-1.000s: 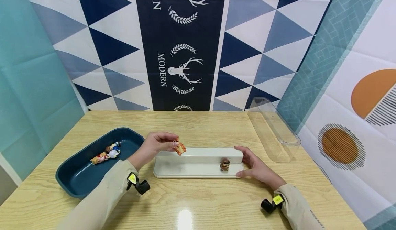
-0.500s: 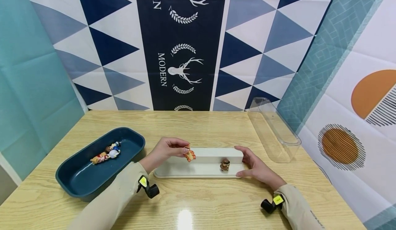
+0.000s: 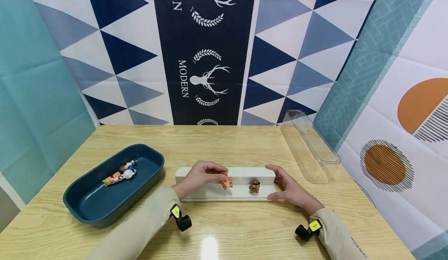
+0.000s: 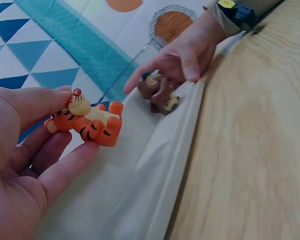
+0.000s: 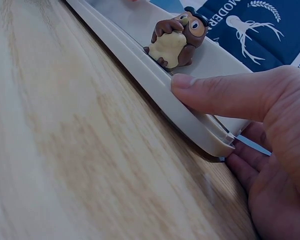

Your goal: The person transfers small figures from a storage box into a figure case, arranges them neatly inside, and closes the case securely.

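My left hand (image 3: pixel 201 177) pinches an orange tiger figurine (image 4: pixel 97 122) with black stripes between thumb and fingers. It holds the tiger over the middle of a long white stepped display base (image 3: pixel 240 194). Toward the base's right end stands a brown owl figurine (image 5: pixel 175 42) with a cream belly and a dark cap. Beyond the owl, my right hand (image 3: pixel 289 188) grips the end of the base. In the right wrist view its thumb (image 5: pixel 182 82) lies on the front rim, while the other fingers reach around the end and are partly hidden.
A dark blue bin (image 3: pixel 85 203) at the left contains several small figurines (image 3: pixel 120 173) lying together. At the back right a clear plastic cover (image 3: pixel 309 151) lies on the wooden table (image 3: pixel 245 229). Patterned cloths hang behind and at both sides.
My left hand has moved right and a little toward me, carrying the tiger figurine from the base's left part to near the owl. The right hand, base and owl stay put.
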A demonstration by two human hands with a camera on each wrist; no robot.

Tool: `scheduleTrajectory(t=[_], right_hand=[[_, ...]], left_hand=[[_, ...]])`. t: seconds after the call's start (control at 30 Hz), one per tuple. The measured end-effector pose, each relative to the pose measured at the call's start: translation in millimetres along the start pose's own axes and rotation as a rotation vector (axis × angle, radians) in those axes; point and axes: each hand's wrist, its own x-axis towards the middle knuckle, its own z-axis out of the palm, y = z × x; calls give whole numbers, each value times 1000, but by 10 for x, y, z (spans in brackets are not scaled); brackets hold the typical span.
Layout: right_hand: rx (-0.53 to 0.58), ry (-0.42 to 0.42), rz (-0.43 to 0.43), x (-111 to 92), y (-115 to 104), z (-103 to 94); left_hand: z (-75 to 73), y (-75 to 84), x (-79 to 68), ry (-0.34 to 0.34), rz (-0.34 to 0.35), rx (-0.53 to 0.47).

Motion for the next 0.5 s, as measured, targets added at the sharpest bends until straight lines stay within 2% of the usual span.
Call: scheduleTrajectory(t=[0.23,0.5], right_hand=[[-2,-7,-20,0,36,-8],[-2,0,21,-2,55,-20]], left_hand=[[166,-76,43,-17,85,113],[359,-135,67,44,148,219]])
